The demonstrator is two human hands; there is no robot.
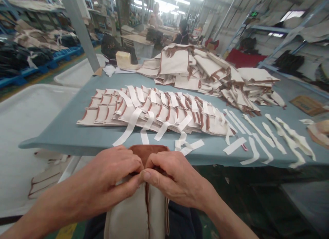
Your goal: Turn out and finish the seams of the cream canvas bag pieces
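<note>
Left hand [113, 174] pinching cream fabric piece [136, 215] | right hand [172, 177] pinching same piece, thumbs touching | table [64, 133] beyond

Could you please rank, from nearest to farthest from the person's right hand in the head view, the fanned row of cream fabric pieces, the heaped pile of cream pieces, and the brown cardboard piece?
1. Fanned row of cream fabric pieces, just ahead on the table.
2. Heaped pile of cream pieces, farther back, right of centre.
3. Brown cardboard piece, far right edge.

cream piece [133, 215] cut off below, hands [144, 175] hiding its top
</note>
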